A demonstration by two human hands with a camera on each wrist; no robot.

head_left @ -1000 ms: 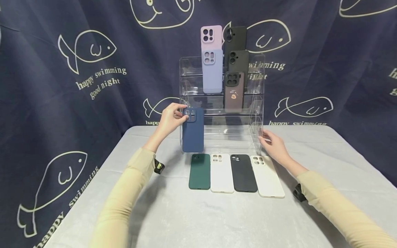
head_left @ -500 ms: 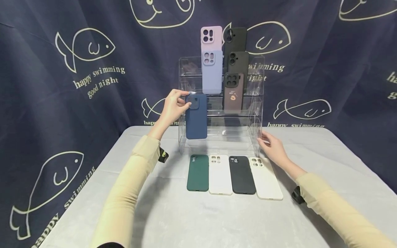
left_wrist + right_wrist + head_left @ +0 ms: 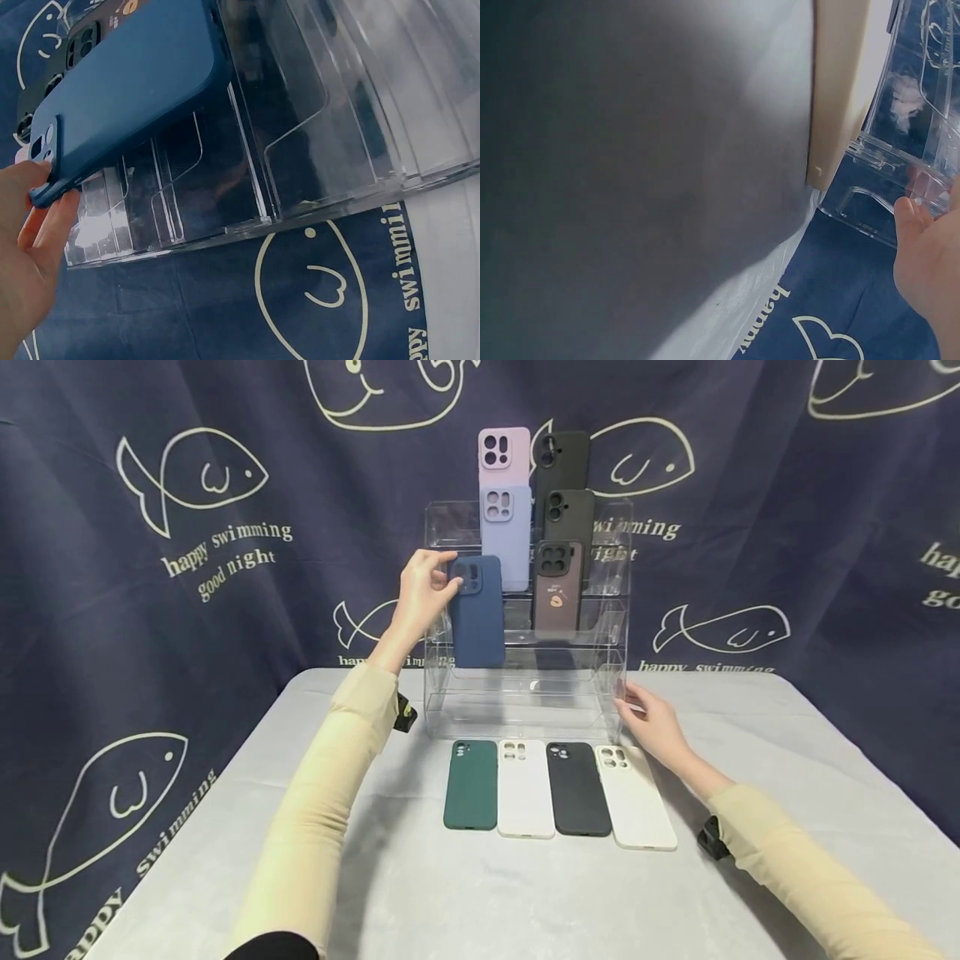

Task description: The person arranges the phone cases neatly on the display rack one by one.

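My left hand pinches a dark blue phone case by its upper left corner, beside the camera cutout. The case hangs upright in front of the left part of a clear tiered display stand, below a light blue phone case. In the left wrist view, thumb and fingers grip the corner of the blue case. At the stand's lower right side, my right hand holds its edge between thumb and fingers. The right wrist view shows this hand at the stand's clear side, fingertips partly hidden.
A pink case, two black cases and a brownish case stand on upper tiers. Before the stand lie a green case, a white case, a black case and a cream case on the table.
My left hand has raised the blue phone case from the stand's bottom tier level to just below and overlapping the light blue case. My right hand stays at the stand's side.
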